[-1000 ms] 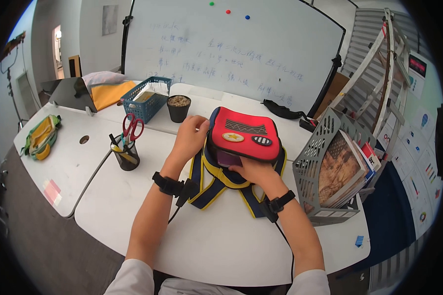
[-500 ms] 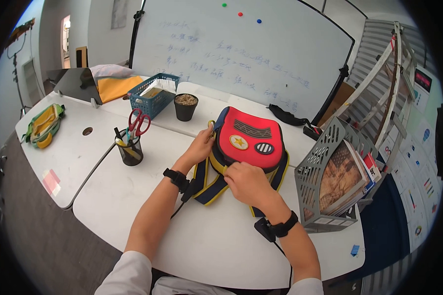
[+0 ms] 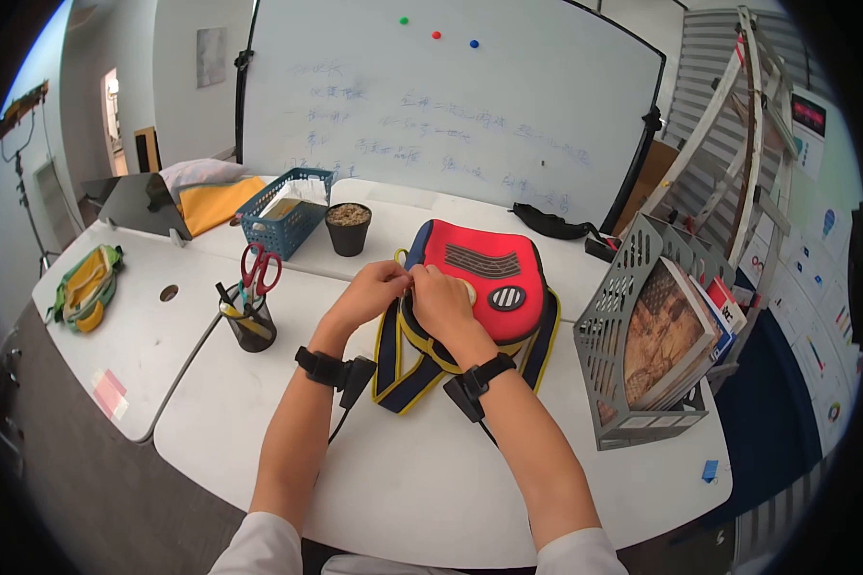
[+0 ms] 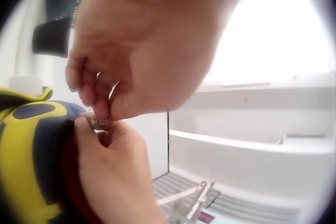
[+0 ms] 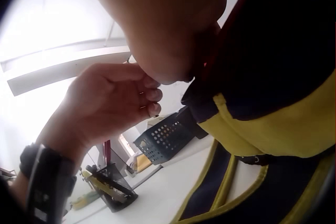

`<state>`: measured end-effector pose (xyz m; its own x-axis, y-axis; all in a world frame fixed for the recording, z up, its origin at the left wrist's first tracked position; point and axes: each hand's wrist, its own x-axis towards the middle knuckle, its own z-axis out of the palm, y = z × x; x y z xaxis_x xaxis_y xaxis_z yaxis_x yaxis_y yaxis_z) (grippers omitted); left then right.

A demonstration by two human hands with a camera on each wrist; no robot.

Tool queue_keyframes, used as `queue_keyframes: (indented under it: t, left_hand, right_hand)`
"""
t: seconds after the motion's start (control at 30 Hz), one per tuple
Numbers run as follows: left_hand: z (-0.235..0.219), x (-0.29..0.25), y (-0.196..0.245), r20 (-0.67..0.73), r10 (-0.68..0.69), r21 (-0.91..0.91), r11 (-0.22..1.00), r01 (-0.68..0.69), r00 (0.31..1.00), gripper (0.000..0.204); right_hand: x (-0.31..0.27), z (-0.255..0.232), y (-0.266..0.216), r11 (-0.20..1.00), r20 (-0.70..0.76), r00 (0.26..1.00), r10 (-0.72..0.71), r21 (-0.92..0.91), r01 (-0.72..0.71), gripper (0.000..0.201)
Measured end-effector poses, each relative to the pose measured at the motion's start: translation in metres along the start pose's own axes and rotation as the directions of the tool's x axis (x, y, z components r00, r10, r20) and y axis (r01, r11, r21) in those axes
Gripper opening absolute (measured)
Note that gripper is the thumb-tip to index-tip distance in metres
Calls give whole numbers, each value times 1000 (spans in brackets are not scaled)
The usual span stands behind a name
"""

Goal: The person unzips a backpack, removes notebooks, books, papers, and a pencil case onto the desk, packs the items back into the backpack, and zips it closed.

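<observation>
A child's backpack [image 3: 513, 259] with a red front, navy sides and yellow trim lies on the white table, its straps spread toward the person. At its left upper edge both hands come together. The left hand [image 3: 366, 293] has curled fingers, thumb and fingertips pinched at the seam. Beside it the right hand [image 3: 439, 299] reaches across the red front, partly covering the star badge. In the left wrist view a small metal zipper pull [image 4: 97, 124] shows between the fingertips of both hands. The right wrist view has the right fingertips hidden behind that hand.
A mesh pen cup [image 3: 250, 326] with scissors stands left, and a plant pot [image 3: 348, 238] and blue basket [image 3: 288, 225] behind. To the right is a grey magazine rack [image 3: 599, 355]. A green-yellow bag [image 3: 88, 287] lies far left, before a whiteboard [image 3: 451, 105].
The right hand came out from under the red flap, which is now down, then moved along the edge to the left corner. The left hand stays at that corner, now touching the right.
</observation>
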<state>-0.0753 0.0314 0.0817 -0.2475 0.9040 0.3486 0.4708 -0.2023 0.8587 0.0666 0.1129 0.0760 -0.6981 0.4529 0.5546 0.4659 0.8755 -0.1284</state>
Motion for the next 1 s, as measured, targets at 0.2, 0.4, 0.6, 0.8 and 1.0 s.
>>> queue_keyframes:
  t: [0.2, 0.4, 0.6, 0.8, 1.0]
  left_hand:
    - [13, 7, -20, -34, -274, -274, 927, 255, 961, 39]
    - [38, 2, -14, -111, -119, 228, 963, 141, 987, 44]
    - [41, 6, -30, -85, -109, 159, 980, 121, 990, 38]
    - [45, 9, -38, -113, -75, 191, 977, 96, 991, 35]
    - [43, 6, -30, -87, -141, 85, 985, 149, 986, 34]
  right_hand:
    - [-35, -17, -13, 955, -176, 939, -296, -29, 296, 4]
    - [-88, -36, -10, 916, 10, 923, -385, -119, 383, 11]
    - [-125, -79, 22, 959, 8, 959, -283, -22, 283, 9]
    - [-141, -104, 67, 982, -31, 982, -186, -7, 186, 9]
    - [-158, -79, 60, 894, 17, 986, 164, 420, -156, 9]
